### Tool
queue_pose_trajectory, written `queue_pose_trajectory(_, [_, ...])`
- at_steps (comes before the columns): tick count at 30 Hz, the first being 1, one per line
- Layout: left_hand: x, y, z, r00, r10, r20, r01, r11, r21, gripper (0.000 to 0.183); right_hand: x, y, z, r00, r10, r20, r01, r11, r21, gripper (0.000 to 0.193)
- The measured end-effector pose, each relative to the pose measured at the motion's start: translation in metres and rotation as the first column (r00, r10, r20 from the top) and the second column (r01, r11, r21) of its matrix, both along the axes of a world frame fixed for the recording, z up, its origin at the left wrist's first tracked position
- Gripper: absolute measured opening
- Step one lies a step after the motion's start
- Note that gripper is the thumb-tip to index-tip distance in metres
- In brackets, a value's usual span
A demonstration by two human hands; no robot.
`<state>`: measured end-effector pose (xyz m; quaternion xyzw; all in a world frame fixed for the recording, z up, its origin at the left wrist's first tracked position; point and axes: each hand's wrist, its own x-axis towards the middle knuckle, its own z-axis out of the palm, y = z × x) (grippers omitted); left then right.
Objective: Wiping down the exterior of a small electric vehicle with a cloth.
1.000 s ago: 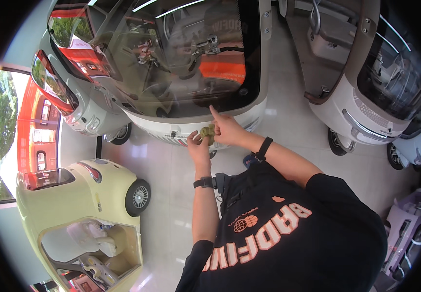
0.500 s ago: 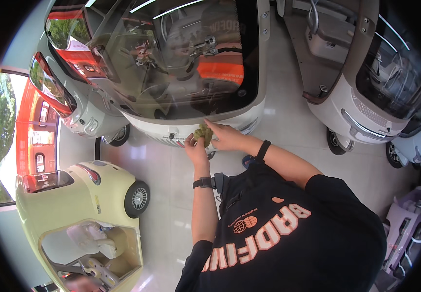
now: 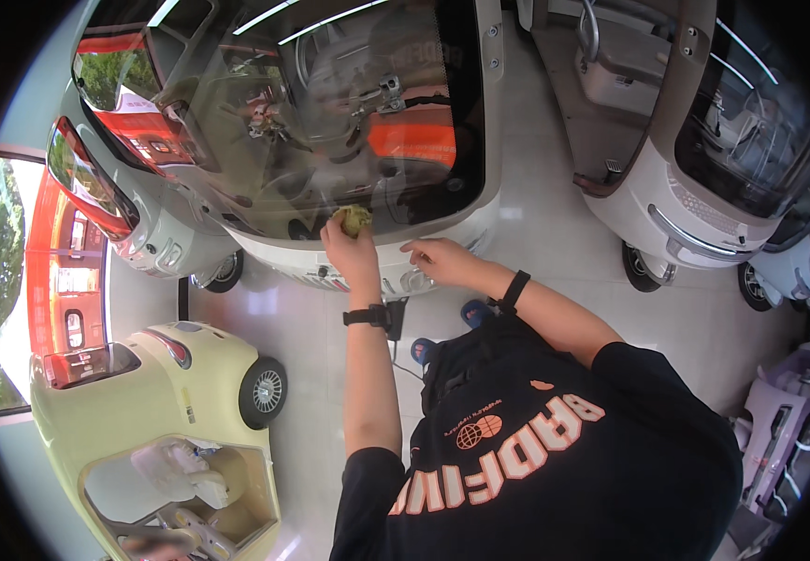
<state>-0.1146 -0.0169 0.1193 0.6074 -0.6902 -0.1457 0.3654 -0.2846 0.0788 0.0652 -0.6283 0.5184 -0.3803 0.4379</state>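
My left hand [image 3: 351,254] grips a crumpled olive-green cloth [image 3: 358,221], its fingers closed round one side. It presses the cloth to, or holds it just over, the lower edge of the dark windshield [image 3: 330,182] of a white small vehicle [image 3: 279,257]. To the right of it, my right hand [image 3: 441,262] holds nothing, its fingers loosely bent and apart. That hand hovers before the vehicle's white front panel; whether it touches the panel I cannot tell.
A pale yellow vehicle [image 3: 180,383] with an open side stands at left, a grey-green one [image 3: 157,234] behind it. On the right are a beige vehicle [image 3: 695,210] and a purple scooter-like machine [image 3: 774,421]. Light tiles [image 3: 316,374] cover the floor.
The cloth was between both hands; now only my left hand has it. That hand has moved left and forward to the windshield's lower edge, and my right hand has let go.
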Motion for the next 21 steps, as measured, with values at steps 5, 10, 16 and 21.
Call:
queue_pose_trajectory(5, [0.02, -0.02, 0.023, 0.908, 0.175, -0.382, -0.161, 0.985, 0.067, 0.033, -0.02, 0.005, 0.017, 0.999, -0.045, 0.02, 0.043, 0.993, 0.112, 0.035])
queue_pose_trajectory(10, [-0.011, -0.011, 0.029, 0.864, 0.198, -0.464, -0.301, 0.94, -0.159, 0.034, -0.027, 0.004, 0.005, 0.995, -0.09, 0.03, 0.088, 0.993, 0.075, 0.036])
queue_pose_trajectory(16, [0.008, -0.027, 0.04, 0.992, 0.031, -0.125, -0.025, 0.998, 0.05, 0.036, -0.019, 0.001, -0.001, 0.997, -0.055, 0.055, 0.052, 0.998, 0.042, 0.037])
queue_pose_trajectory(21, [-0.002, -0.026, 0.09, 0.748, 0.112, -0.654, -0.428, 0.835, -0.346, 0.029, -0.022, 0.004, 0.01, 0.995, -0.078, 0.067, 0.068, 0.986, 0.15, 0.038])
